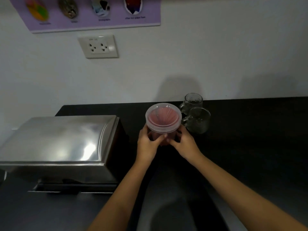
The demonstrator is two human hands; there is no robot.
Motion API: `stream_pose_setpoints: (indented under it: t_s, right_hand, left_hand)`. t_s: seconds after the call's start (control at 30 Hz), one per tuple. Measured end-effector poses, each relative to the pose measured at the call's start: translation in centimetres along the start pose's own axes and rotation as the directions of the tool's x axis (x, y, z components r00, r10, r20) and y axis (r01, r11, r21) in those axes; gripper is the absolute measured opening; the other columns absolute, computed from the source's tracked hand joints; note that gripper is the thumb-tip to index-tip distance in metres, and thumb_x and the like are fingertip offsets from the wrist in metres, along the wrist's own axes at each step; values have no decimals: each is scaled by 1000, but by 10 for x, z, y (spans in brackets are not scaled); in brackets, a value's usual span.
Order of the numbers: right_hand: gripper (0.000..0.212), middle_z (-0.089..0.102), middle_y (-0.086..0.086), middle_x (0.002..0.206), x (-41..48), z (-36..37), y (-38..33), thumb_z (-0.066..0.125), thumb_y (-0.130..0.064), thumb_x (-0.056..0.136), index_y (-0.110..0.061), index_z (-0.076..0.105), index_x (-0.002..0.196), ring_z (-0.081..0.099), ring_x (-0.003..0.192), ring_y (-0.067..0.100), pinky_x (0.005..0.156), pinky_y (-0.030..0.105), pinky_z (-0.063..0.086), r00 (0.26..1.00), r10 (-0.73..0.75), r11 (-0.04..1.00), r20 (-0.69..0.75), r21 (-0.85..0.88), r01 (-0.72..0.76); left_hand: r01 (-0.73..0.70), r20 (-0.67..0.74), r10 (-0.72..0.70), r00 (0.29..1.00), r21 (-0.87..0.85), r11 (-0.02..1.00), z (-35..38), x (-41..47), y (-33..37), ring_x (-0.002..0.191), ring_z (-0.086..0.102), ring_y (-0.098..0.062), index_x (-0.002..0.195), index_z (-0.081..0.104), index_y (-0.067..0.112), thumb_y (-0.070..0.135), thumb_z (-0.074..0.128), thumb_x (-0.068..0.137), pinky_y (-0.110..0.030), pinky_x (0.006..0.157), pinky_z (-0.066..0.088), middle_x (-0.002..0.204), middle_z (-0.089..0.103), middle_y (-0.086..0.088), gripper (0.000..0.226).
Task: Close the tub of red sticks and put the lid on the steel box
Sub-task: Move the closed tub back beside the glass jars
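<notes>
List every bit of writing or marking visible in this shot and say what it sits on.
Purple poster on the wall: four captions under its pictures, all too blurred to read.
Wall socket: a small marking above the outlets, too small to read.
Tub of red sticks, its lid, the steel box and the two glass mugs: no text visible.

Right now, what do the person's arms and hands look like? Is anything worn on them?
Both forearms are bare: no sleeves show. The left hand and right hand carry no gloves, and I see no watch, bracelet or ring. The dim light could hide a thin ring.
</notes>
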State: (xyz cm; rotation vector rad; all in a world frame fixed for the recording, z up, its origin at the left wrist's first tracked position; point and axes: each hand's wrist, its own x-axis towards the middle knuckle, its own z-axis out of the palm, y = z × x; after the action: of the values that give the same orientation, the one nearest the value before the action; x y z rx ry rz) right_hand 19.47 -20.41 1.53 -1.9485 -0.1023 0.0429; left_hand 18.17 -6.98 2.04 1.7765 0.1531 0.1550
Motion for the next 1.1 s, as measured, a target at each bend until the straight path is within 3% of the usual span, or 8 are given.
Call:
stream_pose_setpoints:
  t_s: [0.1,0.23,0.4,0.5,0.63,0.83,0.97,1.1]
  right_hand:
    - [65,52,5,130,15,8,-4,70,-15,74,-19,38,130,48,121,17,100,32,41,1000,-4,998,-31,60,6]
    - [65,53,5,128,38,15,-6,70,-16,74,-19,38,131,50,119,17,100,36,43,999,37,992,-40,118,-32]
    - [67,51,10,129,68,9,-7,71,-12,74,-11,37,132,49,120,20,102,36,41,999,-5,997,-37,79,8]
    - [70,54,13,127,88,3,-8,74,-9,69,-5,37,128,52,116,23,98,32,43,999,18,999,-36,39,-17]
    - [68,55,15,125,110,4,-9,73,-7,69,-3,37,127,53,114,26,92,27,42,998,25,1000,-61,7,-25]
    - [64,56,18,123,134,4,-9,73,-11,71,1,39,123,54,113,30,90,30,42,995,50,996,-91,-67,-56]
    - [63,57,17,123,146,1,-11,73,-11,72,0,38,123,54,113,29,83,23,38,995,62,993,-83,-91,-69]
    - [64,60,17,118,150,-5,-13,78,-14,67,1,40,118,57,108,29,79,22,40,996,55,990,-67,-123,-63]
  left_hand:
    - [-27,-1,27,1000,-15,1000,3,17,-3,121,52,-25,133,44,14,17,75,73,-46,99,46,131,51,-14,67]
    - [37,-45,-39,998,-40,999,4,40,-7,119,53,-22,132,47,22,18,75,73,-43,95,50,132,52,-9,65]
    - [59,-1,-59,998,-74,995,-3,72,-4,109,57,-14,127,50,23,22,73,75,-16,74,49,124,57,1,57]
    - [91,64,-82,995,-157,983,-8,92,-3,106,60,-11,124,50,25,22,74,73,-26,83,53,119,60,4,56]
    - [122,76,-113,991,-126,985,-9,120,-1,97,62,-14,116,52,24,20,77,71,-20,70,50,114,61,3,52]
    - [105,123,-102,987,-15,994,-10,152,2,101,61,-21,112,51,22,18,78,69,-32,82,50,113,62,-4,51]
    - [87,155,-94,983,55,995,-9,163,8,99,59,-19,110,48,23,19,76,71,-34,87,48,109,59,-2,49]
    - [58,175,-76,982,103,993,-12,167,12,88,59,-6,105,49,24,22,80,67,-19,70,46,98,61,7,49]
